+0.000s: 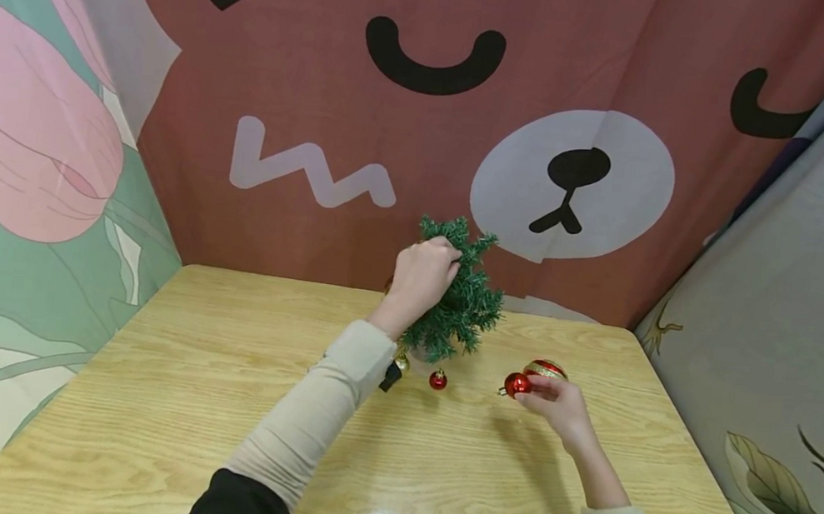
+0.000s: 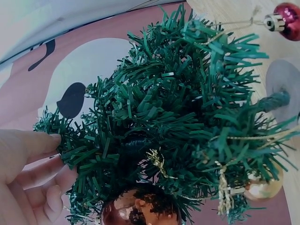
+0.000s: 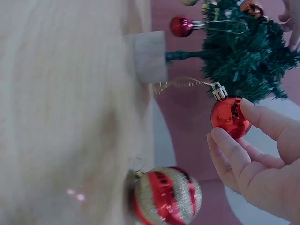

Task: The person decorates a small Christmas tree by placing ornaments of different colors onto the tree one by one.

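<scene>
A small green artificial tree (image 1: 462,296) stands at the far middle of the wooden table (image 1: 178,400). My left hand (image 1: 435,266) grips its upper branches from the left; in the left wrist view its fingers (image 2: 40,171) curl against the branch tips of the tree (image 2: 178,117). On the tree hang a red ball (image 1: 438,379), a gold ball (image 2: 262,187) and a copper ball (image 2: 140,211). To the tree's right, just above the table, my right hand (image 1: 535,391) pinches a small red ball (image 3: 229,117) whose gold thread (image 3: 183,84) trails toward the tree.
A larger red ball with gold glitter stripes (image 1: 545,369) (image 3: 166,194) lies on the table just behind my right hand. The tree's grey base (image 3: 147,56) rests on the tabletop. Printed fabric walls close the table in at the back and on both sides.
</scene>
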`<state>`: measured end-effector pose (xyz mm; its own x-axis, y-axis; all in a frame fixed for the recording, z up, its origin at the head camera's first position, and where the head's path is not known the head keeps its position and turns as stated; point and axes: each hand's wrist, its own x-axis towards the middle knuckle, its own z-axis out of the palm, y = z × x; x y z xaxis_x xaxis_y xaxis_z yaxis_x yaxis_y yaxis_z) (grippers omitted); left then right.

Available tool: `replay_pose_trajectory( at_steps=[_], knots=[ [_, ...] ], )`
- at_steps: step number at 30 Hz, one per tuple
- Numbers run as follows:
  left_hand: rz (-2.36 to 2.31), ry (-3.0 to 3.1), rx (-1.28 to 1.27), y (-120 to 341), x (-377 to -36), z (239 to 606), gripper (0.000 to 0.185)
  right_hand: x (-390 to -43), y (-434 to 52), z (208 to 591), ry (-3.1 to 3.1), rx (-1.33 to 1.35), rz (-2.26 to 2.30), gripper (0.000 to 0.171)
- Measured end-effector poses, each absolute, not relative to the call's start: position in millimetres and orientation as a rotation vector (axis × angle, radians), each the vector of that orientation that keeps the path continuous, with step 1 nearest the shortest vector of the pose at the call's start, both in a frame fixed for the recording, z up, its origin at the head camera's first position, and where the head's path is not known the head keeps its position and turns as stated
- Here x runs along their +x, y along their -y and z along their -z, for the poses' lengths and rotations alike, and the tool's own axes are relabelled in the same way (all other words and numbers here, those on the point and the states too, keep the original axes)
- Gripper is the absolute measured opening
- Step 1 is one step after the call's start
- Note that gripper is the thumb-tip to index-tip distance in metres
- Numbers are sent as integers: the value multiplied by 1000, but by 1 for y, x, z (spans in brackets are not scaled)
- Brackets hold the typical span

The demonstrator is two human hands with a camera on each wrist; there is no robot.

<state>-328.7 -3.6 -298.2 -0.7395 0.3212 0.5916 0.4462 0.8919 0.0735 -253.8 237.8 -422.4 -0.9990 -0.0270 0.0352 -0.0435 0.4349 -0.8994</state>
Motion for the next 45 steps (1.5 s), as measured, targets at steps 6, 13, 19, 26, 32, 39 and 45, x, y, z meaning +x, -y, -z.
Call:
replay_pose_trajectory(
  at_steps=[6,13,19,26,32,39,45],
  knots=[
    [274,2468,-556,3,-328,298,20,-253,-232,405,2620,89,-1681,43],
    [277,2419,-586,4,-328,299,19,-254,-228,392,2602,95,-1703,43],
    [292,2409,-591,6,-328,297,19,-256,-224,377,2584,132,-1707,44],
    [300,2433,-597,5,-327,297,21,-258,-218,364,2566,156,-1699,46],
    [309,2442,-592,6,-327,297,21,-262,-213,357,2518,244,-1727,50],
    [347,2443,-599,7,-328,297,21,-268,-206,347,2456,327,-1743,48],
    [390,2455,-602,7,-328,296,22,-274,-203,336,2389,369,-1781,45]
  ],
)
